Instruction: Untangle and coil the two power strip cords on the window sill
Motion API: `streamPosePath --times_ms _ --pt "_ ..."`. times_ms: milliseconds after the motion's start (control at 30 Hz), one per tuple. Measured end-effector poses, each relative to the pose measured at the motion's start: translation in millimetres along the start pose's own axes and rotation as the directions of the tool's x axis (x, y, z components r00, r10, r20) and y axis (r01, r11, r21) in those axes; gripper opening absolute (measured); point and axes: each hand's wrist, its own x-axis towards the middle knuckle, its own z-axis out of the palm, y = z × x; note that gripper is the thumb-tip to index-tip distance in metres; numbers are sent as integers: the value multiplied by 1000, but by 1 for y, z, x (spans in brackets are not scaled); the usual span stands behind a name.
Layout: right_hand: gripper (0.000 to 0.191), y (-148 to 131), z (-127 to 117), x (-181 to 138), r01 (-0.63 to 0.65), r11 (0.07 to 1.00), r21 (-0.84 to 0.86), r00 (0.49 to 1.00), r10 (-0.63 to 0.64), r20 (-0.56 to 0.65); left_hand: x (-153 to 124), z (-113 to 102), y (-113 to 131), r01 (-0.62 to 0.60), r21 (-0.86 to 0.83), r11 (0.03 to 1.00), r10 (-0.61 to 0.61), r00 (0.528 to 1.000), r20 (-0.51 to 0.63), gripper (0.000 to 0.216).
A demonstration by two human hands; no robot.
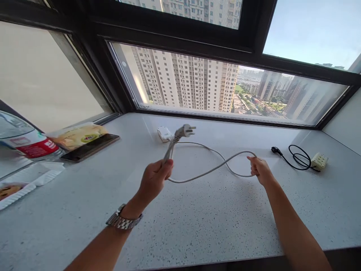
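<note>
A white power cable lies in a loop over the speckled window sill. My left hand is closed around the cable a little below its plug, which sticks up with its prongs pointing right. My right hand grips the far right bend of the same loop. The cable's other end runs to a white socket block lying near the window. A metal watch sits on my left wrist.
At the right lie a beige power strip and its coiled black cord. At the left are a phone, a yellow snack bag, a water bottle and a white food tray. Window glass bounds the sill behind.
</note>
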Motion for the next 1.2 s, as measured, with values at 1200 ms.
streamPosePath --times_ms 1200 --pt "36 9 40 -23 13 784 -620 986 93 138 26 26 79 -133 -501 855 64 986 -153 51"
